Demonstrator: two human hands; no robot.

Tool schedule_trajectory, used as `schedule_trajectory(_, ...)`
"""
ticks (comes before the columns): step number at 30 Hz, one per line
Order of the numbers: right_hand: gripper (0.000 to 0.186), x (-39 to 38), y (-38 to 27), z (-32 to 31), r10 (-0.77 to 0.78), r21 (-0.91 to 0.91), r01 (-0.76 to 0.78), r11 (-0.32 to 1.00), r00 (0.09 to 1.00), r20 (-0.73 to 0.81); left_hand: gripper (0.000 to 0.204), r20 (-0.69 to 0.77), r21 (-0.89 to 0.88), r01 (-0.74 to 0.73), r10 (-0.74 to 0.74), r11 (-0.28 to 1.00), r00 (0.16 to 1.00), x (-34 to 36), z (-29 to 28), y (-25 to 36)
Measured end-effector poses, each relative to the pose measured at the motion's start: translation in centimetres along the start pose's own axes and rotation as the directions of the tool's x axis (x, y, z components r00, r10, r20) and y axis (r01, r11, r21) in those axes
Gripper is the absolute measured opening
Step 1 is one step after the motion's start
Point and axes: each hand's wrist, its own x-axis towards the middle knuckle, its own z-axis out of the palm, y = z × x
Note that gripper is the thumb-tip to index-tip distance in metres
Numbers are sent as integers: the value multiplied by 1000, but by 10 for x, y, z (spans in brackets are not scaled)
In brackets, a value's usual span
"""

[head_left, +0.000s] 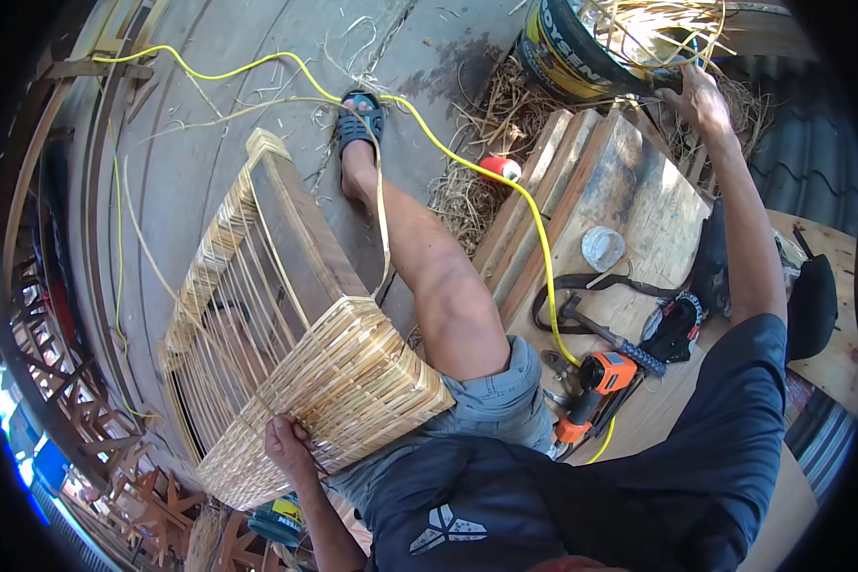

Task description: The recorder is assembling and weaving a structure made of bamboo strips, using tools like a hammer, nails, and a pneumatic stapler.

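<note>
Across my lap and left thigh lies a wooden frame wrapped in pale cane strips [348, 357], densely woven at the near end, with open parallel strands farther along. My left hand [291, 446] is closed, its fingers curled against the woven near side of the frame. At the upper right, a dark bucket [567, 57] with a yellow label holds a tangle of loose cane strips [658, 24]. My right arm stretches out to that bucket. There my right hand [704, 100] has its fingertips on strips at the rim, its thumb pointing aside.
A yellow cord [439, 143] crosses the floor and runs over stacked boards [629, 181]. On the boards lie a hammer [610, 334], an orange-and-black power tool [596, 396] and a clear round container [602, 248]. A red can [500, 170] lies among cane scraps.
</note>
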Motion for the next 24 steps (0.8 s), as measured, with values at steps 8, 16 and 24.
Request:
schedule_trajectory(8, 28, 6, -16, 8, -77, -408, 113, 906, 992, 104, 30, -17, -15, -8, 7, 1000, 1000, -4, 1, 6)
schedule_trajectory(16, 35, 36, 77, 70, 237, -537, -40, 842, 923, 303, 30, -6, -25, 24, -24, 999, 1000, 2, 0, 5)
schedule_trajectory(24, 49, 33, -42, 32, 296, -260, -377, 889, 906, -302, 30, -51, -52, 41, -44, 998, 998, -2, -3, -4)
